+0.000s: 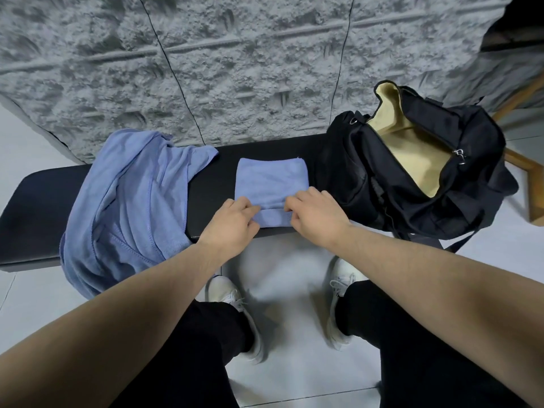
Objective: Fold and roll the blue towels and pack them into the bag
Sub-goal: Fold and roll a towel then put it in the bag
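From the head view, the left hand (232, 223) and right hand (316, 214) pinch the near end of the folded towel (270, 179) at the bench's (35, 201) front edge, just starting a roll. More blue towels (126, 201) lie crumpled toward the left end, not folded yet. The bag (412, 169) sits open at the right end with no towel showing inside.

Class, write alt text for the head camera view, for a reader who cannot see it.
Both hands, left hand and right hand, pinch the near edge of a folded blue towel on a black bench, starting a roll. A heap of unfolded blue towels lies left; an open black bag sits right.
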The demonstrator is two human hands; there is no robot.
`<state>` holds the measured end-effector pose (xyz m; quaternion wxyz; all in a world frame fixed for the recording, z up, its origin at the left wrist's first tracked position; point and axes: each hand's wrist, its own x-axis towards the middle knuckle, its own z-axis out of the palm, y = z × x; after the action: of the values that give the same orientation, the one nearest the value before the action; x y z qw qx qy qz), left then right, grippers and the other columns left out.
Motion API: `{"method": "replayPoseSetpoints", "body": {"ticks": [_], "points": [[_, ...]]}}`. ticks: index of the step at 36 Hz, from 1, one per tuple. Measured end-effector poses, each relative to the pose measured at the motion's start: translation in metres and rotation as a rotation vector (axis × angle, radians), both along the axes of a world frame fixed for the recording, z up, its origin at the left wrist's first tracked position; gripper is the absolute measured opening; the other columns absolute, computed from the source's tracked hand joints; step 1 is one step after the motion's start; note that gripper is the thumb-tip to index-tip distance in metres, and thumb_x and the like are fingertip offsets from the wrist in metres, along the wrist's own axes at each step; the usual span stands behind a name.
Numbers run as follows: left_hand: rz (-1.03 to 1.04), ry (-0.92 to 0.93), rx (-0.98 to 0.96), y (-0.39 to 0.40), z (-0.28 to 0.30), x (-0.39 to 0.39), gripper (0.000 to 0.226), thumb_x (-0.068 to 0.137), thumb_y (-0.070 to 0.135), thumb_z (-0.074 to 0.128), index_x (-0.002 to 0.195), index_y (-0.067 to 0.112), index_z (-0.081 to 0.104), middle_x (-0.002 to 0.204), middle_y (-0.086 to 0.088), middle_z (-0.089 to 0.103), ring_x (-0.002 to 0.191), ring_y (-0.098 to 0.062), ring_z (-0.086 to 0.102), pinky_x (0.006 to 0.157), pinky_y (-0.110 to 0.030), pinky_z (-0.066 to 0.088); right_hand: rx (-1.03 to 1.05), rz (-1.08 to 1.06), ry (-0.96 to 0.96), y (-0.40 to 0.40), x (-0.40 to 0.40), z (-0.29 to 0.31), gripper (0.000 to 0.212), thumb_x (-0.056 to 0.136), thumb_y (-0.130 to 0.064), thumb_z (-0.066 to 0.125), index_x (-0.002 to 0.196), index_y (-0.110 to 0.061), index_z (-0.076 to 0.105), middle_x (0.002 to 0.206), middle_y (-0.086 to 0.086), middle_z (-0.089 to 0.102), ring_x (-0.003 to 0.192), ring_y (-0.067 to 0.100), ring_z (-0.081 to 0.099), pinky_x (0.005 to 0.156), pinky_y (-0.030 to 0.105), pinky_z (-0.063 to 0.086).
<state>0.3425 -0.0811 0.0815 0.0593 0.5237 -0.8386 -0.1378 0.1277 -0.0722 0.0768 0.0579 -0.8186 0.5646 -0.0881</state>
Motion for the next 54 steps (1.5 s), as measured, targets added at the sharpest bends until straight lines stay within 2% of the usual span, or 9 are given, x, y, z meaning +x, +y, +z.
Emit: {"method": "replayPoseSetpoints", "body": {"ticks": [6, 10, 16, 20, 28, 36, 44, 48, 54], "points": [[0.032, -0.04, -0.06, -0.002, -0.004, 0.001, 0.043, 0.095, 0.017, 0.046, 0.136, 0.029, 0.054, 0.118, 0.002, 0.048, 0.111, -0.022, 0.041, 0.095, -0.034, 0.027, -0.119, -0.049, -0.04, -0.005, 0.002, -0.002, 0.022, 0.082, -0.007, 0.059, 0.096, -0.019, 0.071, 0.089, 0.0, 0.059, 0.086, 0.027, 0.049, 0.071, 0.034, 0.025], [0.075, 0.084, -0.118, -0.004, -0.003, 0.001, 0.032, 0.089, 0.006, 0.053, 0.115, 0.022, 0.063, 0.113, 0.003, 0.053, 0.101, -0.023, 0.046, 0.083, -0.029, 0.024, -0.146, 0.013, -0.055, -0.009, 0.003, 0.002, 0.031, 0.066, 0.003, 0.067, 0.088, -0.019, 0.067, 0.076, 0.0, 0.058, 0.068, 0.027, 0.051, 0.062, 0.031, 0.028], [-0.033, 0.033, -0.264, -0.009, -0.003, 0.005, 0.02, 0.079, 0.0, 0.069, 0.092, 0.013, 0.075, 0.091, -0.002, 0.065, 0.079, -0.03, 0.058, 0.065, -0.033, 0.032, -0.116, 0.154, 0.042, -0.013, 0.0, -0.002, 0.032, 0.054, 0.005, 0.079, 0.076, -0.016, 0.072, 0.07, 0.002, 0.061, 0.06, 0.026, 0.056, 0.056, 0.028, 0.036], [-0.085, -0.013, -0.269, -0.01, -0.004, 0.005, 0.026, 0.081, 0.009, 0.05, 0.082, 0.011, 0.075, 0.082, -0.004, 0.061, 0.069, -0.029, 0.055, 0.057, -0.039, 0.047, -0.214, 0.174, 0.078, -0.009, -0.001, -0.004, 0.016, 0.058, -0.008, 0.078, 0.069, -0.017, 0.07, 0.066, -0.001, 0.058, 0.058, 0.022, 0.053, 0.055, 0.027, 0.037], [-0.1, -0.023, -0.172, -0.009, -0.006, 0.009, 0.03, 0.07, 0.009, 0.073, 0.1, 0.007, 0.072, 0.093, -0.004, 0.063, 0.077, -0.03, 0.057, 0.068, -0.044, 0.053, -0.251, 0.151, 0.138, -0.007, -0.003, -0.015, 0.025, 0.058, -0.009, 0.07, 0.083, -0.014, 0.07, 0.073, -0.001, 0.06, 0.067, 0.024, 0.056, 0.06, 0.032, 0.041], [-0.054, 0.032, -0.144, -0.014, -0.005, 0.003, 0.036, 0.071, 0.002, 0.065, 0.106, 0.007, 0.072, 0.094, -0.005, 0.066, 0.079, -0.03, 0.057, 0.071, -0.04, 0.051, -0.169, 0.099, 0.047, -0.008, -0.001, -0.015, 0.034, 0.059, -0.001, 0.065, 0.091, -0.011, 0.07, 0.078, 0.001, 0.066, 0.072, 0.028, 0.06, 0.065, 0.034, 0.046], [-0.061, 0.079, -0.108, -0.005, 0.0, 0.003, 0.011, 0.079, 0.006, 0.06, 0.088, 0.01, 0.065, 0.081, 0.006, 0.047, 0.075, -0.02, 0.044, 0.065, -0.031, 0.037, -0.089, 0.059, 0.007, 0.001, 0.001, -0.007, 0.033, 0.065, -0.002, 0.059, 0.097, -0.008, 0.06, 0.073, 0.004, 0.062, 0.074, 0.032, 0.056, 0.071, 0.041, 0.046], [-0.058, 0.053, -0.026, -0.003, 0.001, 0.001, 0.003, 0.084, 0.013, 0.057, 0.084, 0.016, 0.058, 0.084, 0.006, 0.048, 0.078, -0.019, 0.044, 0.067, -0.029, 0.034, -0.006, 0.051, 0.083, 0.003, 0.001, 0.0, 0.032, 0.076, -0.01, 0.052, 0.108, -0.01, 0.057, 0.088, 0.006, 0.067, 0.087, 0.031, 0.055, 0.083, 0.04, 0.04], [-0.066, 0.031, 0.035, -0.003, 0.003, -0.002, 0.018, 0.086, 0.017, 0.055, 0.072, 0.016, 0.044, 0.078, 0.005, 0.045, 0.073, -0.017, 0.04, 0.064, -0.03, 0.031, 0.075, 0.024, 0.108, 0.005, 0.001, 0.01, 0.027, 0.083, -0.019, 0.049, 0.11, -0.014, 0.051, 0.086, 0.003, 0.064, 0.086, 0.027, 0.051, 0.079, 0.035, 0.035]]}}
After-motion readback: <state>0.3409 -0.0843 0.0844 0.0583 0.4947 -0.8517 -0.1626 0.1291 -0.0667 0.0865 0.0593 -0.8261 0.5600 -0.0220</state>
